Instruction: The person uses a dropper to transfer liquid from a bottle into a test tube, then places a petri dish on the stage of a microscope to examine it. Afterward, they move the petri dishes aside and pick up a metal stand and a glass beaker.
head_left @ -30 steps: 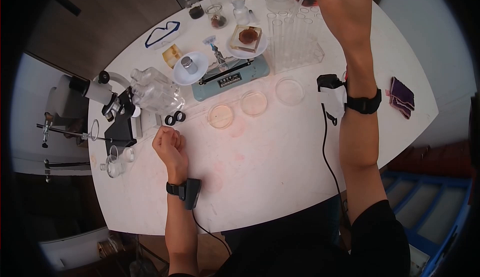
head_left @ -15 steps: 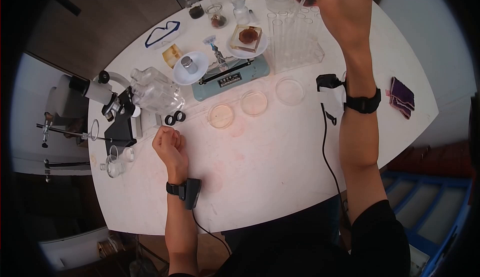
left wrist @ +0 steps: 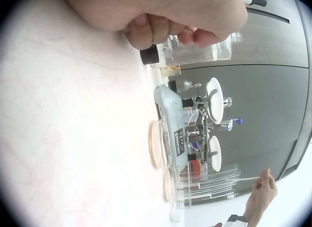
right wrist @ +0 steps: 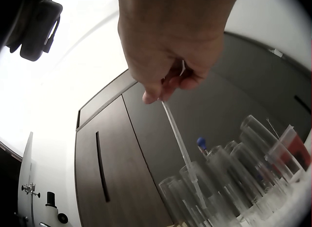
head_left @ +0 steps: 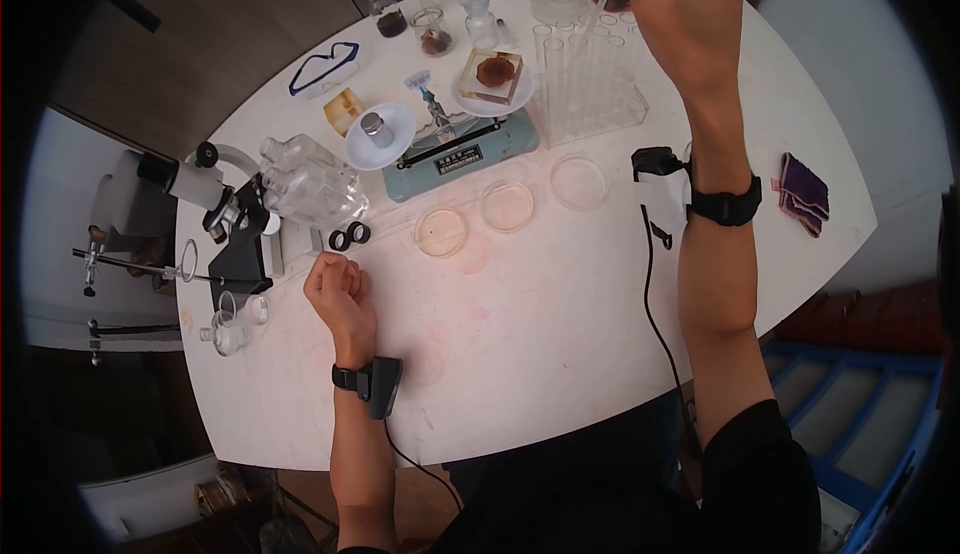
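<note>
On the left, a black-and-grey microscope (head_left: 185, 182) stands near the left hand (head_left: 340, 292), whose fingers are curled in and hold nothing. In the middle sits a blue-green metal balance (head_left: 462, 160) with two white pans; three shallow, clear, round dishes (head_left: 508, 206) lie in front of it. Right of these, tall clear glass tubes (head_left: 555, 79) stand upright in a clear rack (head_left: 639, 112). The slim translucent dropper pipette (right wrist: 178, 139) slants down, its lower end apparently inside one tube. Above, the right hand (head_left: 695, 29) pinches its upper part between thumb and fingers.

To do this well, the pipette should probably line up with the tube's axis, pressure staying light and even. The crowded neighbouring rims call for a high wrist; the left hand could steady the rack.
</note>
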